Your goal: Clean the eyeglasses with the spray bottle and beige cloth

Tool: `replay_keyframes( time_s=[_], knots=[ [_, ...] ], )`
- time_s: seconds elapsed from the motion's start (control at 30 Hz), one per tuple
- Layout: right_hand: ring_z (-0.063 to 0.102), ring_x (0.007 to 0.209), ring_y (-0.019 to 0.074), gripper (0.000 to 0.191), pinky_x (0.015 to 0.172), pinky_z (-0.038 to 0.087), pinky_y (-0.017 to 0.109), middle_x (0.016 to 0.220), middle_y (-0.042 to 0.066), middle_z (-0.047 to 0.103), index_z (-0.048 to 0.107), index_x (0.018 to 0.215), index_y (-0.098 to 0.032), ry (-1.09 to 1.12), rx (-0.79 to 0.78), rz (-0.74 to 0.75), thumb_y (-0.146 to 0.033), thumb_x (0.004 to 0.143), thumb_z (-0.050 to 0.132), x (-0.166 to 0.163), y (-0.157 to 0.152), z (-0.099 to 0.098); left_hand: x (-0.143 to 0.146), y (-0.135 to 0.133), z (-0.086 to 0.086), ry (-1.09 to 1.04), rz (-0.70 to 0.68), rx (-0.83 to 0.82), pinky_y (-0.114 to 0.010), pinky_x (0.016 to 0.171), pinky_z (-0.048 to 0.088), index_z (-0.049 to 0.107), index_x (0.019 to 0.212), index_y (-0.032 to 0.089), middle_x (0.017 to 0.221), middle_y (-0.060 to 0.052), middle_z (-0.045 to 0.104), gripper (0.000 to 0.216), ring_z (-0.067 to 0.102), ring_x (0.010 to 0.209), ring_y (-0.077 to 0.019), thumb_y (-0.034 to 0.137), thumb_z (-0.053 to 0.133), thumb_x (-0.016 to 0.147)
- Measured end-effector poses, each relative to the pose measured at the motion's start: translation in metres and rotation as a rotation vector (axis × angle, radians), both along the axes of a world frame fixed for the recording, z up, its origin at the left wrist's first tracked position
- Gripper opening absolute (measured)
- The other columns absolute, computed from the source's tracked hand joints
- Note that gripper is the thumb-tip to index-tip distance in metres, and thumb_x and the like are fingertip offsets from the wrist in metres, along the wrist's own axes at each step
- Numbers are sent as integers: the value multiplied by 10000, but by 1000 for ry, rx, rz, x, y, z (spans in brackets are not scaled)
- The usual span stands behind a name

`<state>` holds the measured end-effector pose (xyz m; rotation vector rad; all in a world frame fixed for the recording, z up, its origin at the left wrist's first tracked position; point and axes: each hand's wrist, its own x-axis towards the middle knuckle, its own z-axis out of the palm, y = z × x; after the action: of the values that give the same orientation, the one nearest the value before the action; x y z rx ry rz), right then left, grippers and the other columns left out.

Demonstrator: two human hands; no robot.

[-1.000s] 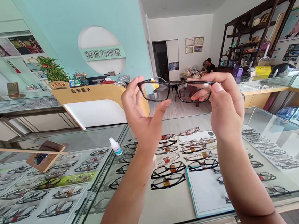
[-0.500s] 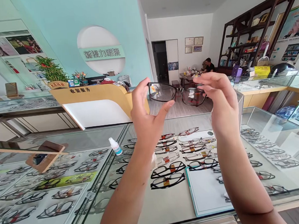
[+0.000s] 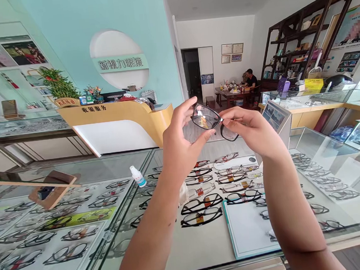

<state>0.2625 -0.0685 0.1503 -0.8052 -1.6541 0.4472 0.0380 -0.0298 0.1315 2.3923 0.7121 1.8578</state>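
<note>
A pair of dark-framed eyeglasses is held up in front of me, tilted, above the glass display case. My left hand grips it by the left lens, with fingers behind the upper edge and the thumb at the lower rim. At the bridge, my right hand pinches the frame between thumb and fingers. The right lens hangs partly hidden behind those fingers. Beneath my hands, several rows of eyeglasses lie inside the case. A small white bottle stands on the glass to the left of my forearm.
A wooden stand sits on the left case. Beyond are a yellow and white counter and a sign board. A person in dark clothing sits at a far table. Dark shelving stands at right.
My right hand has moved left from the right end of the eyeglasses to the bridge. The eyeglasses have shifted slightly right and turned, with the right lens lower.
</note>
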Motion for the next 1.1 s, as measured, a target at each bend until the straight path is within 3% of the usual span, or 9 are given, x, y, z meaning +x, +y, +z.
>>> replay_keyframes(
  time_s=[0.2,0.43,0.53,0.6,0.7,0.77,0.83,0.93,1.1],
  knots=[
    [703,1011,226,149,903,539,379,1102,41,849,844,888,-259,36,-120,111,-361,967,771,-1,1,3,0,8,-1,-7,-161,-59,-593,1196,654,482,1696,395,1466,-118,774,829,779,1391,-374,631,858,995],
    [568,768,164,172,694,434,316,822,11,750,867,863,-238,78,-130,91,-377,931,792,-3,5,1,1,14,-2,-30,-214,-118,-527,1109,690,505,1661,372,1437,-131,770,843,814,1304,-349,686,864,966],
    [568,728,151,164,671,438,309,791,5,747,863,871,-222,112,-94,61,-357,920,784,-6,7,0,7,9,-3,-36,-151,-69,-486,1088,671,470,1685,374,1504,-141,731,828,802,1296,-326,688,819,1002],
    [596,722,154,144,672,460,311,795,8,761,857,875,-215,125,-70,14,-331,914,780,-8,8,-1,11,1,-3,-101,-24,18,-452,1071,643,509,1660,350,1546,-149,698,779,763,1329,-315,656,817,1014],
    [702,823,190,131,768,554,349,918,41,829,852,892,-218,136,27,-106,-300,937,761,-13,8,-3,17,-15,-2,-241,152,85,-364,904,607,730,1397,275,1227,-103,780,450,747,1069,-237,550,793,1047],
    [770,960,230,134,890,607,402,1051,69,864,859,923,-227,120,124,-193,-289,965,747,-17,6,-3,20,-23,0,-247,129,-10,-313,713,527,822,1140,248,847,-25,703,254,632,763,-171,482,746,1079],
    [798,1077,264,136,978,628,447,1152,87,872,867,957,-239,64,211,-264,-277,986,740,-21,3,-4,22,-27,1,-209,34,-165,-301,592,420,851,985,239,652,23,559,272,486,610,-141,475,748,1074],
    [809,1151,292,149,1032,644,481,1206,95,864,874,996,-253,-67,281,-335,-258,1012,726,-29,-5,-5,25,-23,2,-208,-69,-320,-303,550,340,875,911,234,602,35,495,320,402,582,-129,533,823,1013],
    [805,1222,332,218,1057,652,509,1330,110,845,886,1118,-259,-306,263,-421,-226,1040,685,-36,-21,-2,27,-9,1,-272,-114,-418,-309,546,294,877,864,230,597,32,486,364,370,587,-125,585,879,950]
  ],
)
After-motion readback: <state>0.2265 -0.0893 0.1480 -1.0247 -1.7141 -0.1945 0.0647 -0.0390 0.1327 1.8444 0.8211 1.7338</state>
